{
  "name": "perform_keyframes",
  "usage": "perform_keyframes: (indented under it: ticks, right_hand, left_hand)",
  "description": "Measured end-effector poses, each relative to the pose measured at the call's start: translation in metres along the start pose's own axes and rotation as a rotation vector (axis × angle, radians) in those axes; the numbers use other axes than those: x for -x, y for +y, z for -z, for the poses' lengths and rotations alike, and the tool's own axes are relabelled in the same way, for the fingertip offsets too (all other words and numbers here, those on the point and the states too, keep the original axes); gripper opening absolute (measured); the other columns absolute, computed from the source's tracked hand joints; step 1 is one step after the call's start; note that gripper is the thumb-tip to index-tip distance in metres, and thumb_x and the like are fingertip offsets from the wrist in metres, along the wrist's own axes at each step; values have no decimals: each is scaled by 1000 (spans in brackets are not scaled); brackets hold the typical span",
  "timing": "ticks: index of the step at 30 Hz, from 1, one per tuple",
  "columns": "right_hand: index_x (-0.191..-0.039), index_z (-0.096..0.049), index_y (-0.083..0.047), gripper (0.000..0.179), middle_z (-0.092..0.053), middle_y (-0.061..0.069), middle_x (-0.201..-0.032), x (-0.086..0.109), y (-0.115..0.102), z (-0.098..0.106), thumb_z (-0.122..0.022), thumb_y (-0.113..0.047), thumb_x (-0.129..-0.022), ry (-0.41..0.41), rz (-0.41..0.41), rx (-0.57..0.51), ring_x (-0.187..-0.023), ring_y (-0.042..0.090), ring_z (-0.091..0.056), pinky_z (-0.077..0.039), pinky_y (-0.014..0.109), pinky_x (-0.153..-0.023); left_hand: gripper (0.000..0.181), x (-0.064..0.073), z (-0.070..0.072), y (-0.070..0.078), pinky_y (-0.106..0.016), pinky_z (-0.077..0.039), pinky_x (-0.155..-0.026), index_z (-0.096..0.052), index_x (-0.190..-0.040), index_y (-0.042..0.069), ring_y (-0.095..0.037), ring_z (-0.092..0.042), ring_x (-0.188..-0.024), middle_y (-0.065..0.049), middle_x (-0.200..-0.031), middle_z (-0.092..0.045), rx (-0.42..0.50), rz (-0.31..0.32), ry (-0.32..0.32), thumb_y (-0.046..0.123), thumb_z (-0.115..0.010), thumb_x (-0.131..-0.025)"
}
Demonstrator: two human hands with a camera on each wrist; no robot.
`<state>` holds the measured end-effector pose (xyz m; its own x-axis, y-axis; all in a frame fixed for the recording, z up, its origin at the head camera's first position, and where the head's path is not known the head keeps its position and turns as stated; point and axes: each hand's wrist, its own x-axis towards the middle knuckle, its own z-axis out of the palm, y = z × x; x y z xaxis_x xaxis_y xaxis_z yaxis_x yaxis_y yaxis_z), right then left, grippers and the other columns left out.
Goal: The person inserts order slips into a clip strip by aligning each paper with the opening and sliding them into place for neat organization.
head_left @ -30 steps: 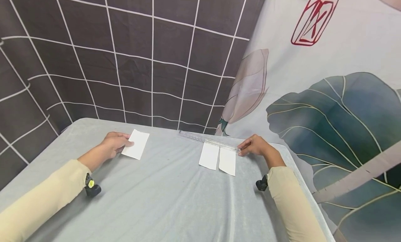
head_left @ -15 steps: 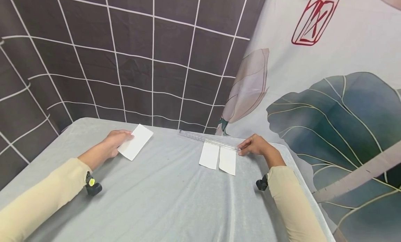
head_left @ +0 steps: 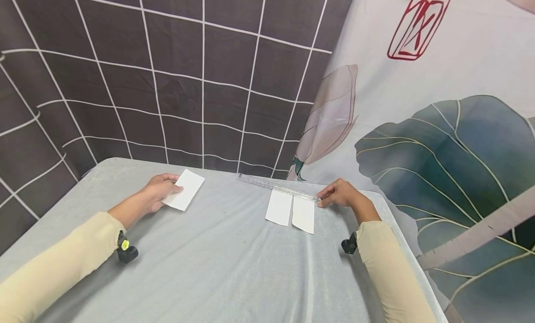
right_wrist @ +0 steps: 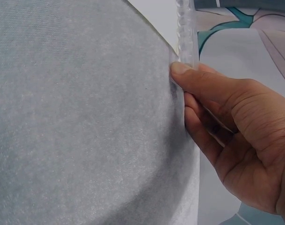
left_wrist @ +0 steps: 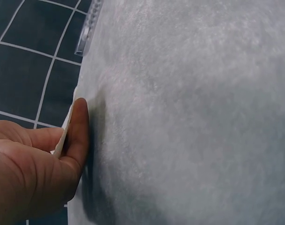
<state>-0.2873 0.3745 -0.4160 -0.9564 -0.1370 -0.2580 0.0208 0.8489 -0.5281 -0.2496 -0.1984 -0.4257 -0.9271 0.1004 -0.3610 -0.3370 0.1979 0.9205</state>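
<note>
In the head view my left hand pinches a small white sheet of paper between thumb and fingers, tilted just above the table. The left wrist view shows that sheet nearly edge-on. My right hand pinches the right end of a clear plastic binding strip with a row of bumps, near the table's back edge. Two more white sheets hang side by side from the strip, top edges against it. In the right wrist view thumb and fingertips hold the strip beside the corner of one sheet.
A pale grey-blue cloth covers the table. Behind it hangs a dark curtain with white grid lines. At the right is a white curtain with a leaf print. Both wrists carry small black cameras.
My left hand has shifted slightly right, turning the paper it holds; its grip has moved a little on the sheet. The right hand, strip and two hanging sheets have stayed put.
</note>
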Motion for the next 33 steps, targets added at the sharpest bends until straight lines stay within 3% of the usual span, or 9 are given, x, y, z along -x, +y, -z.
perform_keyframes:
  ticks: [11, 25, 33]
  right_hand:
    - [-110, -91, -10, 29, -89, 7, -106, -2, -1, 2, -100, -14, -83, -3, -17, -5, -98, 17, -72, -62, 34, -92]
    - [-111, -91, -10, 29, -89, 8, -109, -1, -2, 1, -100, -15, -84, -2, -13, 7, -100, 17, -73, -62, 35, -94]
    - [-111, -90, -8, 30, -88, 10, -111, -1, -2, 1, -100, -14, -84, -10, -11, -3, -104, 20, -76, -65, 42, -100]
  left_hand:
    - [76, 1, -9, 0, -20, -67, -77, -22, -173, -7, -4, -71, -82, 7, -99, -67, 66, -19, -30, -6, -61, -108]
    - [73, -2, -24, 0, -20, -65, -77, -27, -170, -5, -6, -69, -85, -8, -125, -61, 33, -11, 1, -5, -63, -107]
    - [71, -4, -33, 1, -21, -66, -76, -30, -168, -6, -7, -69, -83, -5, -114, -64, 38, -23, -7, -7, -63, -106]
